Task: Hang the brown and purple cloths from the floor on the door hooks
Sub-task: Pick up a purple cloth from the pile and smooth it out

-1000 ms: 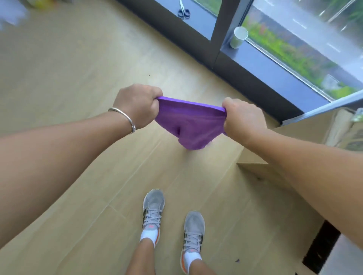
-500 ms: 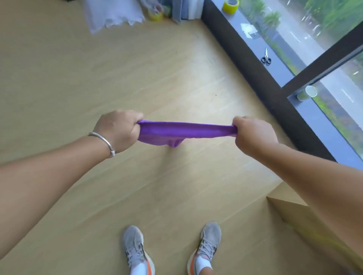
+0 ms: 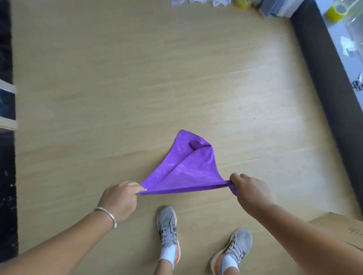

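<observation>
The purple cloth (image 3: 188, 168) is stretched between my two hands above the wooden floor, its free part flung forward and away from me. My left hand (image 3: 119, 199) pinches its left corner, a silver bangle on the wrist. The right corner is gripped by my right hand (image 3: 249, 191). No brown cloth and no door hooks are in view.
A dark window sill base (image 3: 332, 94) runs along the right, with a yellow tape roll (image 3: 335, 11) and scissors (image 3: 358, 82) on the ledge. White cloths (image 3: 198, 2) lie at the far end. A cardboard box (image 3: 341, 229) sits at my right; my grey shoes (image 3: 169, 231) stand below.
The view has swung left and down. The cloth, held taut and bunched before, has flipped forward and spread out. My hands have dropped lower and closer to my body.
</observation>
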Demonstrator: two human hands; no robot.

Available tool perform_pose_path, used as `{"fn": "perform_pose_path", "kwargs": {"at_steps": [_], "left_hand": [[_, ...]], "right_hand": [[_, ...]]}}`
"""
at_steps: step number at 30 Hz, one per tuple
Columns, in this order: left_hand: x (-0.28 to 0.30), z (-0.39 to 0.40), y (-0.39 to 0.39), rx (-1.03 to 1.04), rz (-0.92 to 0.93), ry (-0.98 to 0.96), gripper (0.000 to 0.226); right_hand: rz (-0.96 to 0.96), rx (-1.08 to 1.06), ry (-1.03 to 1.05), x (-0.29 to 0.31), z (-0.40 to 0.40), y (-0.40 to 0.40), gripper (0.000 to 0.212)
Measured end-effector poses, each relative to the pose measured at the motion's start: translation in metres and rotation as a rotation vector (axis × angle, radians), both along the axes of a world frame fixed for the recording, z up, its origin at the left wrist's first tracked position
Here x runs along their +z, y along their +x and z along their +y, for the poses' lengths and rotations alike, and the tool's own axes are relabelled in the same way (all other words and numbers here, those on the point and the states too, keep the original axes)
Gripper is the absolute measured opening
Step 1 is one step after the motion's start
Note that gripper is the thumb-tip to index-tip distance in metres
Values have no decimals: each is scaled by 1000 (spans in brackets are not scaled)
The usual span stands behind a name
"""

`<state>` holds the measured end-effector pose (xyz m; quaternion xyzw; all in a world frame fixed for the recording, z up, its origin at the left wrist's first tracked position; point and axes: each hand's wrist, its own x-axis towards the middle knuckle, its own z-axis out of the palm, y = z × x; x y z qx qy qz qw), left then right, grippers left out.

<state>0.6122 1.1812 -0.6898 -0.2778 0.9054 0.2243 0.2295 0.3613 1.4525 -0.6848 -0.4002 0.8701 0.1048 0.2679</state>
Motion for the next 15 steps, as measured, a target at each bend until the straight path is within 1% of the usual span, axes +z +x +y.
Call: {"fn": "perform_pose_path", "kwargs": {"at_steps": [4, 6, 8, 10, 12, 15], "left_hand": [[-17, -20, 24, 97, -51, 39, 48], [-19, -33, 26, 130, -33, 36, 56], [-19, -47, 22, 158, -33, 52, 58], [-13, -65, 12, 239, -48, 97, 54], [-1, -86, -5, 336, -37, 149, 45], [28, -125, -37, 425, 73, 149, 40]], "right_hand": [[23, 93, 60, -6, -32, 11, 16], [45, 136, 102, -5, -50, 6, 24], [71, 133, 104, 0, -70, -4, 25], [94, 121, 77, 8, -95, -18, 21], [116, 88, 23, 22, -125, -38, 20], [135, 28, -86, 50, -168, -70, 19]]}}
